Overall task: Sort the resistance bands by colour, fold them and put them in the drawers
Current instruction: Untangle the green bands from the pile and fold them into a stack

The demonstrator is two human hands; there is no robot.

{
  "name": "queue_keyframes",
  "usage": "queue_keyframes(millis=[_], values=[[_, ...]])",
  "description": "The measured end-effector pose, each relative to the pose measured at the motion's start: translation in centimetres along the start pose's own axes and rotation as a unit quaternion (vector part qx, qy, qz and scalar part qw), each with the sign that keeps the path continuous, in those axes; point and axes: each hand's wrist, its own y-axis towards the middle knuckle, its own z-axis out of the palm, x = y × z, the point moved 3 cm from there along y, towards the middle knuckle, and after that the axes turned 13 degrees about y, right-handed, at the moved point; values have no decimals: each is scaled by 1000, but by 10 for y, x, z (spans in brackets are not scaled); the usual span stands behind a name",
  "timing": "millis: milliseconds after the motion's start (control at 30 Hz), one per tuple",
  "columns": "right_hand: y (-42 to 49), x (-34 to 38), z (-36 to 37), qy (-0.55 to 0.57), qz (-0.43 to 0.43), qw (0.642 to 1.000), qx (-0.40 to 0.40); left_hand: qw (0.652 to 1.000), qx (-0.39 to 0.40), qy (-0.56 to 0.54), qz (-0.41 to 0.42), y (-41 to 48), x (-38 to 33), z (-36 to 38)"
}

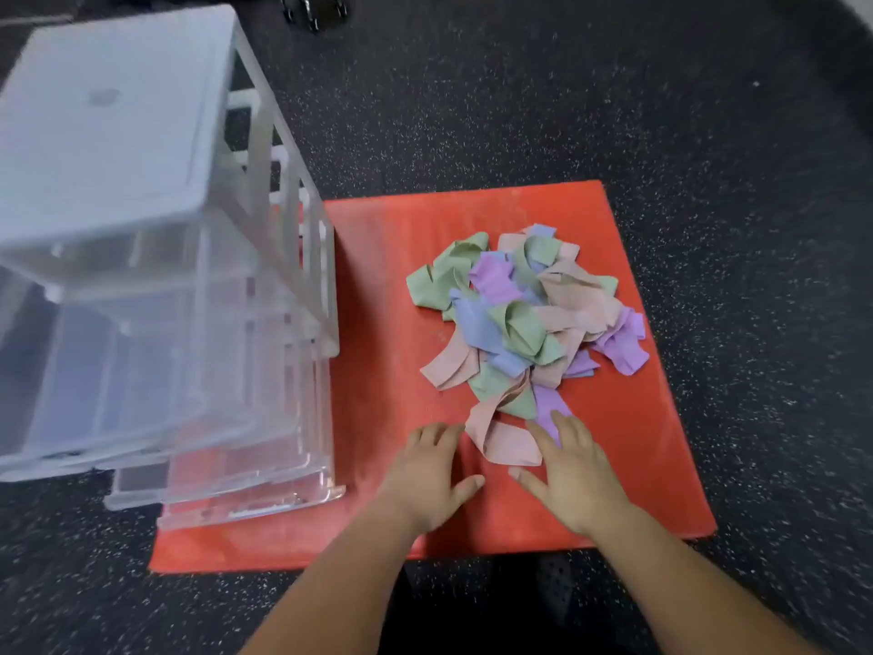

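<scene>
Nothing is gripped: left hand (pixel 427 475) and right hand (pixel 569 475) are spread flat on a red mat (pixel 378 276), flanking a pink band (pixel 510 446); crumpled fabric bands (pixel 519 314) are heaped beyond, clear plastic drawers (pixel 189 371) leftward.

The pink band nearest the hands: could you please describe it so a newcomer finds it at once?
Find the red mat beside the clear drawer unit. From the near edge of the heap of pastel bands on it, the pink band trails between the left hand and right hand. Its neighbour is purple.
</scene>
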Motion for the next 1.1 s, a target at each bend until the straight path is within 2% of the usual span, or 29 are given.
queue_keyframes(millis=[200, 333, 400, 467, 600, 700, 767, 833, 967, 1100], values=[[43, -28, 60, -17, -69, 987, -147, 985, -173, 7, 12, 38, 13, 63], [58, -43, 83, -25, -108, 959, -260, 958, -285, 36, 10, 53, 22, 102], [58, -47, 90, -26, -130, 943, -305, 944, -324, 53, 17, 53, 22, 112], [61, -49, 93, -44, -129, 938, -318, 937, -345, 50, 22, 54, 22, 113], [55, -45, 92, -76, -97, 935, -334, 936, -348, 52, 0, 47, 20, 114], [32, -43, 97, -92, -80, 937, -329, 940, -337, 6, -46, 19, 10, 120], [15, -45, 94, -95, -87, 941, -313, 944, -329, 9, -33, -2, 0, 123], [2, -45, 83, -83, -98, 935, -330, 945, -326, 14, -13, -17, -4, 123], [-12, -46, 47, 80, -126, 899, -411, 948, -318, 10, -12, -30, -3, 121], [-9, -59, 42, 214, -132, 868, -427, 952, -306, 12, -6, -25, -5, 119]])
